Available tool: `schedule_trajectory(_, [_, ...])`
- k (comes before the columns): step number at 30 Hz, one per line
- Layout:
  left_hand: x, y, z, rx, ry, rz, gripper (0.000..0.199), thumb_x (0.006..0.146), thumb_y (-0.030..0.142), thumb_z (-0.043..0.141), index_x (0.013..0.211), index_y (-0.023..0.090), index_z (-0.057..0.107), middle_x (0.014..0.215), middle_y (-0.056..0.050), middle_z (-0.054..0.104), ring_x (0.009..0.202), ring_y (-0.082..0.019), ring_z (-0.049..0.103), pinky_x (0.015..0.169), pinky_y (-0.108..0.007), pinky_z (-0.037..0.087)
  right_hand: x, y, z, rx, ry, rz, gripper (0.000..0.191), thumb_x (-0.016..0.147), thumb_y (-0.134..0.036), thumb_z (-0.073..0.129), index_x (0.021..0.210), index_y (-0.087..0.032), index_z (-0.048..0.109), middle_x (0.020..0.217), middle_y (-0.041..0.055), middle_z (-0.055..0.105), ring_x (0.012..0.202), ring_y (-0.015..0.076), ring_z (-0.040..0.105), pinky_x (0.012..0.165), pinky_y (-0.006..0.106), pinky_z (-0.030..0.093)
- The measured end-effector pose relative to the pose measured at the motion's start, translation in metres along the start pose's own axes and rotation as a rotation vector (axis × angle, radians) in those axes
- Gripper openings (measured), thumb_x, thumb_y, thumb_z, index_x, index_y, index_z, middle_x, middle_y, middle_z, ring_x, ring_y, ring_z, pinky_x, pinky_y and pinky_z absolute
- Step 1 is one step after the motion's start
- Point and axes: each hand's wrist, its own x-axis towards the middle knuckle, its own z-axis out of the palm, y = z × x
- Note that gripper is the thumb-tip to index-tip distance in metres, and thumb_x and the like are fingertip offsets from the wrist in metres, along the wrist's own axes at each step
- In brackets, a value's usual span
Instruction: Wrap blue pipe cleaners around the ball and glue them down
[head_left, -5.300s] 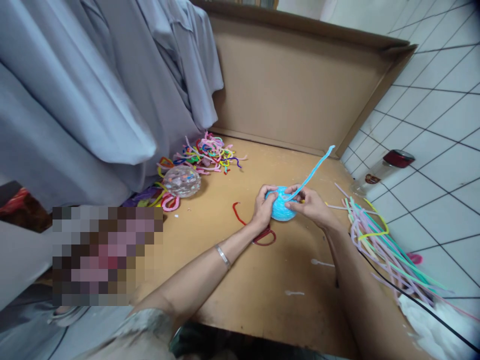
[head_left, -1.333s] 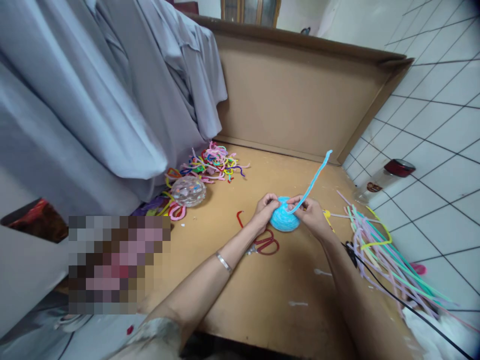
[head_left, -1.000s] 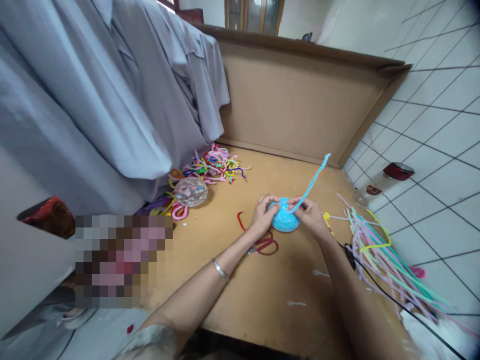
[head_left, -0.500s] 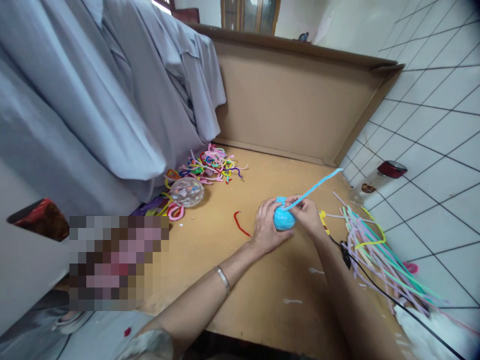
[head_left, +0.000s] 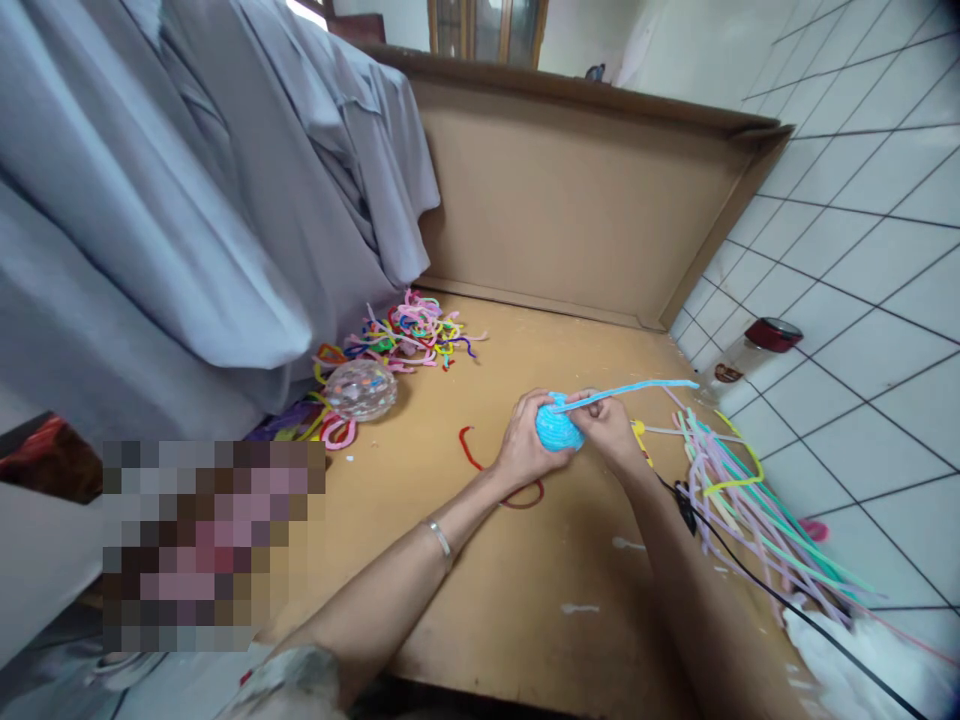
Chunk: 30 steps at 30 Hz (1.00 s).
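A round blue ball of coiled pipe cleaner (head_left: 559, 430) is held above the middle of the wooden table. My left hand (head_left: 523, 437) wraps round its left side and underside. My right hand (head_left: 606, 424) is closed at its upper right, pinching a light blue pipe cleaner (head_left: 646, 386) against it. The free end of this strand points right, almost level. Beneath my left wrist a red pipe cleaner (head_left: 470, 450) lies curved on the table, partly hidden by the arm.
Mixed pipe cleaners (head_left: 420, 325) and a clear ball (head_left: 361, 390) lie at the back left. Loose pastel pipe cleaners (head_left: 739, 510), a black cable (head_left: 757, 577) and a red-lidded jar (head_left: 739, 360) are at the right. Cardboard (head_left: 555, 190) stands behind; grey cloth (head_left: 247, 180) hangs left.
The blue strand's free end has swung down from a steep slant to nearly level. The ball is turned slightly in my hands. More of the red pipe cleaner shows below my left wrist.
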Motion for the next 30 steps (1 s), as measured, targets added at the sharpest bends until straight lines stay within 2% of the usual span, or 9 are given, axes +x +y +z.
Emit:
schedule_trajectory(5, [0.005, 0.000, -0.012, -0.107, -0.080, -0.096, 0.073, 0.048, 0.019, 0.082, 0.113, 0.022, 0.050, 0.124, -0.009, 0.054, 0.116, -0.026, 0.054, 0.101, -0.042, 0.042, 0.000, 0.002, -0.002, 0.050, -0.100, -0.025, 0.036, 0.056, -0.046, 0.074, 0.072, -0.019, 0.059, 0.061, -0.0014, 0.060, 0.058, 0.0125, 0.053, 0.056, 0.026, 0.043])
schedule_trajectory(9, [0.004, 0.001, -0.016, -0.099, -0.070, -0.055, 0.071, 0.049, 0.020, 0.083, 0.113, 0.022, 0.052, 0.125, -0.010, 0.054, 0.120, -0.027, 0.053, 0.104, -0.043, 0.040, -0.002, 0.000, -0.008, 0.006, -0.178, 0.001, 0.037, 0.057, -0.046, 0.075, 0.077, -0.017, 0.062, 0.057, -0.0034, 0.055, 0.054, 0.0105, 0.047, 0.051, 0.024, 0.039])
schedule_trajectory(12, [0.003, 0.001, -0.017, -0.056, -0.055, 0.017, 0.068, 0.051, 0.020, 0.082, 0.113, 0.021, 0.054, 0.127, -0.012, 0.054, 0.126, -0.029, 0.049, 0.107, -0.046, 0.038, -0.006, -0.005, -0.007, 0.017, -0.166, -0.009, 0.045, 0.056, -0.047, 0.079, 0.086, -0.017, 0.064, 0.068, 0.0001, 0.061, 0.063, 0.0133, 0.053, 0.058, 0.027, 0.044])
schedule_trajectory(14, [0.002, 0.001, -0.017, -0.037, -0.072, 0.041, 0.066, 0.052, 0.021, 0.082, 0.113, 0.021, 0.055, 0.128, -0.013, 0.053, 0.126, -0.030, 0.049, 0.107, -0.047, 0.038, -0.009, -0.008, -0.005, 0.025, -0.131, -0.012, 0.045, 0.057, -0.051, 0.078, 0.083, -0.017, 0.063, 0.072, 0.0022, 0.063, 0.066, 0.0144, 0.055, 0.061, 0.028, 0.046])
schedule_trajectory(19, [0.001, 0.000, -0.018, -0.044, -0.091, 0.035, 0.067, 0.051, 0.022, 0.083, 0.112, 0.021, 0.055, 0.130, -0.013, 0.052, 0.127, -0.030, 0.048, 0.107, -0.048, 0.038, -0.008, -0.006, -0.001, -0.017, -0.077, -0.038, 0.045, 0.062, -0.061, 0.070, 0.065, -0.018, 0.056, 0.058, -0.0013, 0.053, 0.057, 0.0115, 0.046, 0.055, 0.026, 0.041])
schedule_trajectory(30, [0.001, -0.004, -0.021, -0.030, -0.144, 0.100, 0.068, 0.051, 0.020, 0.082, 0.113, 0.023, 0.053, 0.131, -0.011, 0.053, 0.126, -0.029, 0.049, 0.105, -0.047, 0.039, -0.005, -0.004, -0.006, -0.059, -0.117, 0.003, 0.047, 0.058, -0.061, 0.072, 0.061, -0.018, 0.055, 0.053, -0.0037, 0.047, 0.052, 0.0085, 0.039, 0.051, 0.024, 0.037])
